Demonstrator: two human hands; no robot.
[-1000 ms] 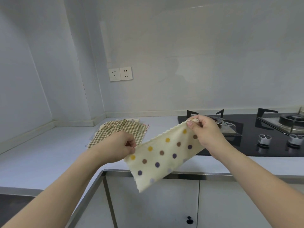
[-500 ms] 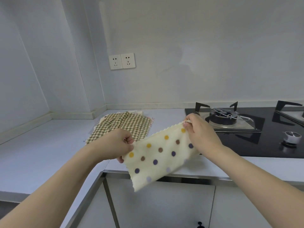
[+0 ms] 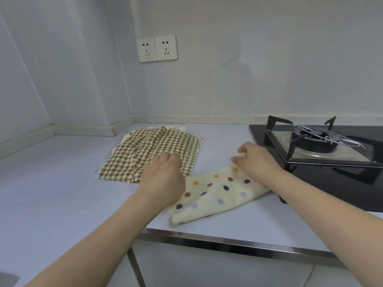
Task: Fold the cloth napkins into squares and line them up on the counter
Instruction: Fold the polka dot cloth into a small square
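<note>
1. Cream polka-dot napkin [image 3: 217, 193] lies on the pale worktop [image 3: 51, 183], centre of the frame, folded into a long strip that slants from lower centre up toward the hob [image 3: 323, 154] at right.
2. Left hand [image 3: 163, 179] sits at the strip's left end, its back to the camera; the fingers curl down over the cloth edge, but whether they pinch it or only rest on it cannot be told.
3. Right hand [image 3: 257, 160] is at the strip's upper right end, fingers curled toward the far corner; they seem to pinch it, though the contact is partly hidden, so take this as likely.
4. Green-checked napkin [image 3: 151, 154] tops a rumpled, unfolded pile left of centre, with edges of other cloths showing beneath. The left hand overlaps its near corner in view.
5. Step in hand, as a judgement: first napkin, half-folded and laid down; it is a strip, not yet a square.
6. Next move calls for bringing one short end over onto the other, matching the corners, then pressing flat.
7. Strip lies askew and close to the hob edge; it probably needs squaring up and a clear spot to start the row.
8. No finished squares are visible, so most of the task remains.
</note>
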